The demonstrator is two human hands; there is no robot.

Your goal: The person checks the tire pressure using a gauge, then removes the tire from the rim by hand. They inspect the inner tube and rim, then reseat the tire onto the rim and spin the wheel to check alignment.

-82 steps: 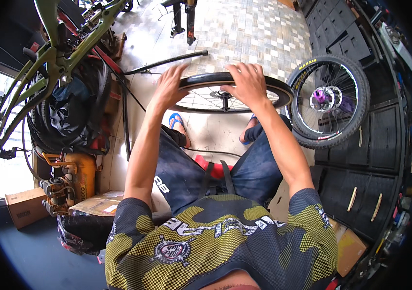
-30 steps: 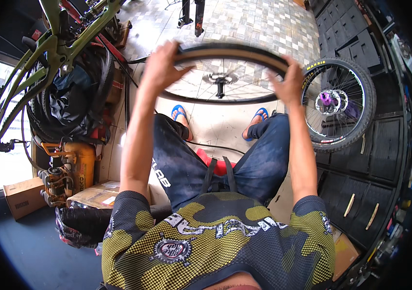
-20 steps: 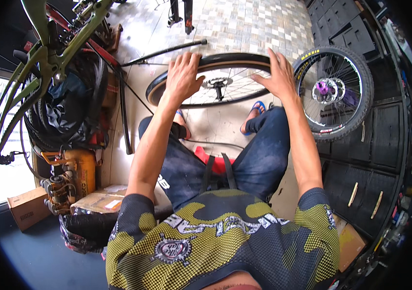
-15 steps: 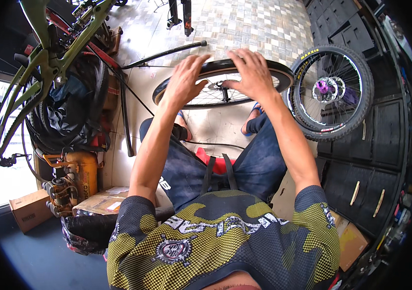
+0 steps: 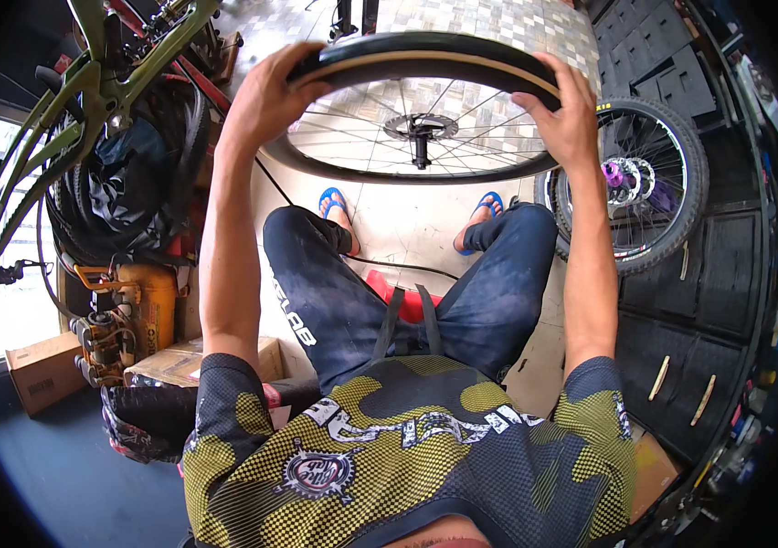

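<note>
Both hands clamped on the tyre: right hand on the side nearest the knobby wheel, left hand on the side farthest from it. Held wheel tilted, left of knobby wheel. Looks like manual tyre handling; next move probably needs even two-handed force.

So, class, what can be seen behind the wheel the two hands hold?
Through the gaps in the wheel, pale floor tiles show. Whatever lies directly behind its tyre, the left hand or the right hand is covered.
</note>
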